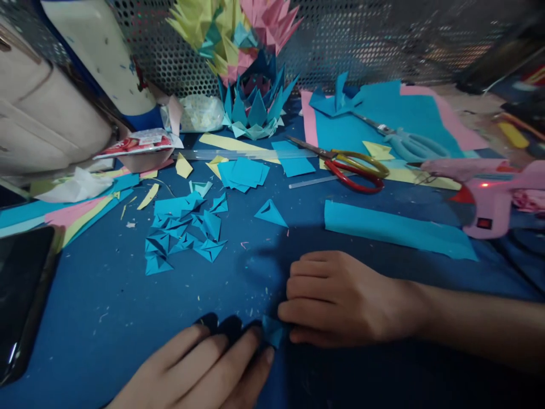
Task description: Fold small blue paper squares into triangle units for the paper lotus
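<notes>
A small folded blue paper piece [272,331] lies on the dark blue table between my two hands. My left hand [204,366], at the bottom, has its fingertips pressed on the left side of that piece. My right hand [336,301] is closed just to the right of the piece, its knuckles up and its fingertips curled out of sight; whether it grips the paper's edge is hidden. Beyond them sits a heap of folded blue paper pieces [183,227]. One more blue folded piece [271,213] lies alone to its right.
A blue paper strip [395,227] lies beyond my right hand. Further back are red-and-yellow scissors [357,165], light blue scissors [413,145] and a paper flower [255,108]. A pink glue gun [489,193] stands at the right, a phone [23,284] at the left.
</notes>
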{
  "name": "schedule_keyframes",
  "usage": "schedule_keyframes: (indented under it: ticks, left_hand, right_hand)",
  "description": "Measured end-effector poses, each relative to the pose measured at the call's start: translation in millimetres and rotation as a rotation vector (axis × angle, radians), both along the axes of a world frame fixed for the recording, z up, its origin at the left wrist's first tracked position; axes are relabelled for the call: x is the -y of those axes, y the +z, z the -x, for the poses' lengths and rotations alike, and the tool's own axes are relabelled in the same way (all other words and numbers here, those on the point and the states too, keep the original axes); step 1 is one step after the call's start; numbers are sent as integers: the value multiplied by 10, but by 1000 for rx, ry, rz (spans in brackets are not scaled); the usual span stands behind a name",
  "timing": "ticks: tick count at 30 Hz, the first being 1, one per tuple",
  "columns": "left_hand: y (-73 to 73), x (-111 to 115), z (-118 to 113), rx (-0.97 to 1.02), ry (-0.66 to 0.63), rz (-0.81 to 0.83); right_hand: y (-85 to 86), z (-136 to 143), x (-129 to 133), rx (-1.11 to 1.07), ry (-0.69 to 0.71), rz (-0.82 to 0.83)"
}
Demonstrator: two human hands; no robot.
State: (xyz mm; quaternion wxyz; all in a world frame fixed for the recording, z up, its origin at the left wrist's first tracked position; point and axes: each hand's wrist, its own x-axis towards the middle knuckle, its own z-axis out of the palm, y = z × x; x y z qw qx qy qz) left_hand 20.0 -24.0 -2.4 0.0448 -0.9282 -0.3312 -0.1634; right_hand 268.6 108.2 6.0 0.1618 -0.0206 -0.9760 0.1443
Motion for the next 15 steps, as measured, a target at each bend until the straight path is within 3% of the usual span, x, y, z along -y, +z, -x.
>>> schedule_keyframes:
  ticks: [4,8,11,15]
  left_hand:
    - [50,9,-37,28,73,14]
    - [139,-52,-51,57,29,30]
    - [164,-105,-30,213,41,168]
    - [149,-133,-23,475,166,434]
  right_hand:
    - [-15,-2,15,-16,26,-43]
    - [-22,-7,20,-36,49,-37]
    - [-3,-16,10,-17,83,18]
    - [25,-16,19,5,101,101]
